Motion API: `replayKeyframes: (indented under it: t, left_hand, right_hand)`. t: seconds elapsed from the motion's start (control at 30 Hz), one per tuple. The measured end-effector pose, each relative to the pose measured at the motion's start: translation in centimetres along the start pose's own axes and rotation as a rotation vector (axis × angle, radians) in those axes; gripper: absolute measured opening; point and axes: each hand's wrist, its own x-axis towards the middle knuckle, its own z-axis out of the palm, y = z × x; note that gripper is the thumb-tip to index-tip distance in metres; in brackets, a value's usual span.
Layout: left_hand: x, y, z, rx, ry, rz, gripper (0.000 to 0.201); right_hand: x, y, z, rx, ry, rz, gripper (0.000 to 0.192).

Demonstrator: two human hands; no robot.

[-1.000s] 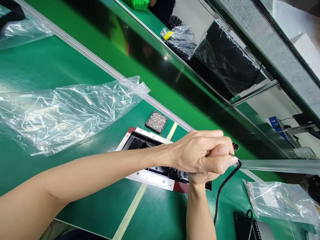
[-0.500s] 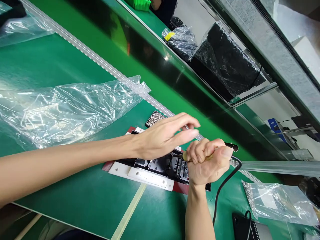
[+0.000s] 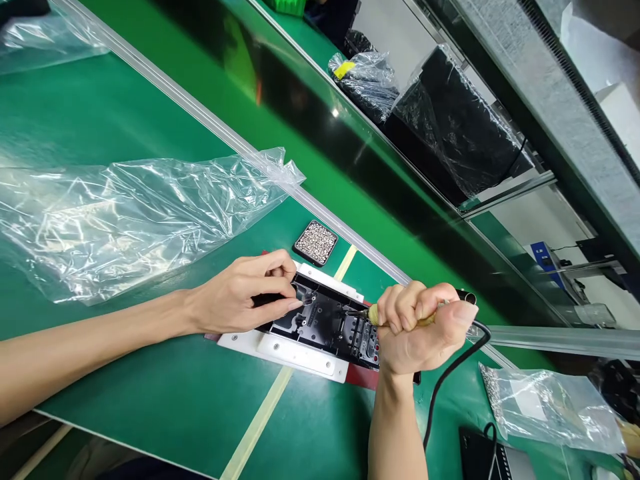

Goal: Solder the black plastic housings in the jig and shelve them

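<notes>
Since a moment ago the left hand (image 3: 240, 293) has dropped from above the right fist onto the black assembly (image 3: 325, 323), fingertips pinched at its near edge. Her right hand (image 3: 417, 327) grips a corded screwdriver (image 3: 373, 313), tip on the assembly, which lies on the green table (image 3: 150, 387) beside a screw tray (image 3: 315, 242).

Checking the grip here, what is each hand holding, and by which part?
Right hand grips the corded screwdriver around its handle. Left hand holds nothing; its fingers rest on the black part.
</notes>
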Motion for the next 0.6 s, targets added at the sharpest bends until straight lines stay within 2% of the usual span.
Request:
replayKeyframes:
  t: [0.6]
  left_hand:
    - [-0.21,-0.29,-0.15,-0.27,-0.06,-0.037,0.013]
  right_hand:
    - [-0.06,-0.08,0.04,0.002,0.028,0.045,0.054]
